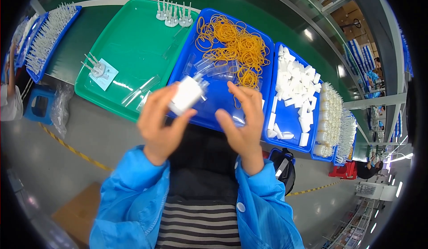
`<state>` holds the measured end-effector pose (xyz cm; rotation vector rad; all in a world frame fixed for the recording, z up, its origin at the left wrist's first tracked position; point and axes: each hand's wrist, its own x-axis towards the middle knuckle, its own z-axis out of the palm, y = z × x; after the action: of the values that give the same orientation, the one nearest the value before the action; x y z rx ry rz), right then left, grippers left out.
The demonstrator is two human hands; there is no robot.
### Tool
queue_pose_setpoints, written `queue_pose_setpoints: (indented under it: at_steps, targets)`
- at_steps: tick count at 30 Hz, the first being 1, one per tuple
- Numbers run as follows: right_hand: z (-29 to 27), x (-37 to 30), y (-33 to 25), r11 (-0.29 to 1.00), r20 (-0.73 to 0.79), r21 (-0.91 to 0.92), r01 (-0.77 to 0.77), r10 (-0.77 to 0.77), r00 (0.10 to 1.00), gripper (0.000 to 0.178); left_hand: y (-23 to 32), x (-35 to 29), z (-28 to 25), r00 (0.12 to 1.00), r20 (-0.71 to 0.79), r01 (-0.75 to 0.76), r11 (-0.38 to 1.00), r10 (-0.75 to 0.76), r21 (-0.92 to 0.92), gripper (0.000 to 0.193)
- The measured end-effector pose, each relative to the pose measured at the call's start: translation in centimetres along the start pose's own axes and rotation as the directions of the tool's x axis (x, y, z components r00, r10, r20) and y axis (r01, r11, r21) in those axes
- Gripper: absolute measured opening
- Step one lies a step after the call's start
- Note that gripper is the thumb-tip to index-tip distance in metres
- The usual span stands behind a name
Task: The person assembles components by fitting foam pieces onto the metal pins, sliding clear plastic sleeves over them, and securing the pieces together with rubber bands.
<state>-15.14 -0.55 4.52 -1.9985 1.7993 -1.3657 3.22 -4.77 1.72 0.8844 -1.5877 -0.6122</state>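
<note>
My left hand [159, 117] grips a small white block-shaped piece [186, 95] between thumb and fingers. Pale prongs stick out of the piece's far end, blurred by motion. To its right, my right hand [246, 122] hovers with thumb and fingers apart and nothing between them. Both hands are over the near edge of a blue tray [209, 115]. Yellow rubber bands [243, 43] are heaped in that tray, with clear plastic pieces [218, 69] beside them.
Left of the blue tray lies a green tray [133, 39] with pronged white pieces [171, 14], a pale blue paper slip [106, 77] and clear strips [140, 89]. White foam-like blocks [296, 81] fill another blue tray on the right. A blue stool [40, 104] stands at left.
</note>
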Motion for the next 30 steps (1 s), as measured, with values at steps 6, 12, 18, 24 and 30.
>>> queue_pose_setpoints:
  at_steps: [6,12,18,24,30]
  targets:
    - [2.6,1.3,1.4,0.987,0.131,-0.153,0.054,-0.034,0.991,0.023,-0.4,1.4,-2.0,0.955,-0.017,0.249,0.83,-0.297,-0.5,0.044]
    - [3.4,1.4,2.1,0.945,0.205,-0.32,-0.066,0.137,0.969,0.022,-0.9,-0.1,-1.6,0.936,0.05,0.302,0.726,-0.348,-0.617,0.031]
    - [-0.6,1.0,-0.4,0.687,0.24,0.656,-0.311,0.2,0.95,0.023,0.5,-0.3,0.1,0.986,0.097,0.168,0.858,-0.139,-0.486,0.03]
    - [-1.2,-0.4,-1.3,0.649,0.197,0.727,-0.225,0.117,0.973,0.026,1.4,-0.3,1.1,0.993,0.12,0.041,0.968,-0.011,-0.246,0.035]
    - [-1.4,-0.9,-1.3,0.631,0.115,0.765,-0.129,0.064,0.991,0.026,2.0,-0.2,1.5,0.991,0.105,-0.068,0.989,0.082,-0.132,0.032]
